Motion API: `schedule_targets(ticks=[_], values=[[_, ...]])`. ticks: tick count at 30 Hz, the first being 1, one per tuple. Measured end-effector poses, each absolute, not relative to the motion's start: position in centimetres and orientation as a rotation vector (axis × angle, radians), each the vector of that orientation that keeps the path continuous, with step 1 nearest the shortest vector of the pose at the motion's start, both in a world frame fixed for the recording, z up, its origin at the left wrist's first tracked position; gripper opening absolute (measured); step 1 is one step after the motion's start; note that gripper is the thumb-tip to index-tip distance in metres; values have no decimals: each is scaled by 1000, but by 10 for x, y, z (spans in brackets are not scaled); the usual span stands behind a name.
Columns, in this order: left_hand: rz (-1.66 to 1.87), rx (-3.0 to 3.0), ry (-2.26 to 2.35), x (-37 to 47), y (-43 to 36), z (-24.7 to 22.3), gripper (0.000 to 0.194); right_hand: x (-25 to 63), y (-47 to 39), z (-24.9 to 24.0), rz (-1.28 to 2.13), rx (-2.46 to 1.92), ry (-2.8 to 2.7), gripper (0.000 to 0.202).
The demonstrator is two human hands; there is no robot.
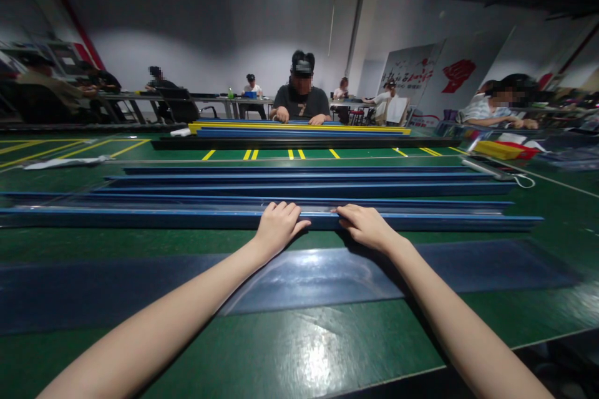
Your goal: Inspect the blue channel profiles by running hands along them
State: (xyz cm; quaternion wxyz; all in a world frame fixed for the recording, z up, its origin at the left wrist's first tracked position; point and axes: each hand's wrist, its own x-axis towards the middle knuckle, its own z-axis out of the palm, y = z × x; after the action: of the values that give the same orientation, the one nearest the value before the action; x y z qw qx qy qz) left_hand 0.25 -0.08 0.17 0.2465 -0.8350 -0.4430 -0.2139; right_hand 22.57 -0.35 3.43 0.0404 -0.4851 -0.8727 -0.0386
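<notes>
A long blue channel strip (163, 219) lies crosswise on the green table (290, 336), its raised edges running left to right. My left hand (276, 230) is closed over the near edge, fingers on the inner side and thumb towards me. To its right, my right hand (367, 227) grips the same edge, with its fingertips inside the channel and partly hidden. A gap of bare edge shows between the hands. In front of the strip, a clear plastic sheet (309, 274) lies flat under my forearms.
Several more blue strips (309, 189) lie parallel behind it. Farther back are a black strip (309, 143) and yellow strips (299, 128), where a person (302, 100) sits opposite. At right are a white cable (525, 182) and a yellow tray (496, 149).
</notes>
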Motion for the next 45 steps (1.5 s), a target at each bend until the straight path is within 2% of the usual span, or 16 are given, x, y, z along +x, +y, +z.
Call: schedule_targets(ticks=[7, 20, 45], values=[[-580, -2269, -1232, 3, -1, 2, 35, 223, -2, 36, -152, -1572, -2673, 27], [-559, -2298, -1284, 3, -1, 2, 36, 213, 0, 36, -329, -1644, -2614, 46], [-539, -2257, -1344, 4, -2, 3, 39, 216, 3, 29, -376, -1595, -2611, 41]])
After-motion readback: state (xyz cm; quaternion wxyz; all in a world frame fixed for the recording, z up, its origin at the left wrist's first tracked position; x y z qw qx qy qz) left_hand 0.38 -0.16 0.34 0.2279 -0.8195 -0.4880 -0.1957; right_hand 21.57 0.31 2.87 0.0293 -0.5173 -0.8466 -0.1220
